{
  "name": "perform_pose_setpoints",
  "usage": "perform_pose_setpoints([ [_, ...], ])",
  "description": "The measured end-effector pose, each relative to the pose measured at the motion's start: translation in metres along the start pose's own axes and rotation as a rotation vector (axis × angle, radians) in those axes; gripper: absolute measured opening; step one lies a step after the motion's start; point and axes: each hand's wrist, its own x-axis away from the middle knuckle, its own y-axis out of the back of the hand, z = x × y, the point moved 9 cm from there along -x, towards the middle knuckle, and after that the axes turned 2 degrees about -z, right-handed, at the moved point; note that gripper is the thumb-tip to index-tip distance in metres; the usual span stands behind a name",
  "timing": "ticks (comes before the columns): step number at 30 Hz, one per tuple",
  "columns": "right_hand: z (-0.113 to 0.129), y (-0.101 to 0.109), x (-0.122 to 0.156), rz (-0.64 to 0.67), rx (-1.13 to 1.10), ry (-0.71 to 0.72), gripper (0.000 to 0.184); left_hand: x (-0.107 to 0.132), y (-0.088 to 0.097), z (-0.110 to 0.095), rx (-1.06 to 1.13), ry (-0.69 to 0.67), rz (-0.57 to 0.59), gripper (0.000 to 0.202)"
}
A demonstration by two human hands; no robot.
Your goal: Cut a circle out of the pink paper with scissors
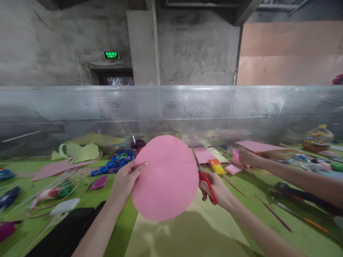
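My left hand (125,180) pinches the left edge of a round pink paper disc (166,178), holding it upright above the green table (123,225). My right hand (218,191) grips red-handled scissors (206,178), whose blades meet the disc's right edge. A yellow-green sheet (187,232) lies flat under both hands.
Another person's arm (294,176) reaches in from the right, the hand on pink scraps (235,157). Blue rings (115,164), green and pink paper pieces (80,151), a dark cup (138,145), thin sticks (273,213) and a black object (64,235) litter the table. A perforated metal screen (171,107) runs behind.
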Motion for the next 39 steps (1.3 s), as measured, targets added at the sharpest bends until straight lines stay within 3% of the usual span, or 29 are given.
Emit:
perform_pose_setpoints([
  [17, -0.0040, -0.0029, -0.0009, 0.040, -0.019, 0.011, 0.005, -0.0003, 0.0004, -0.0013, -0.058, -0.021, 0.003, 0.043],
  [39, -0.0065, 0.0003, -0.0004, -0.004, 0.051, -0.041, 0.006, 0.0003, 0.0014, -0.0025, -0.025, -0.017, -0.013, 0.039],
])
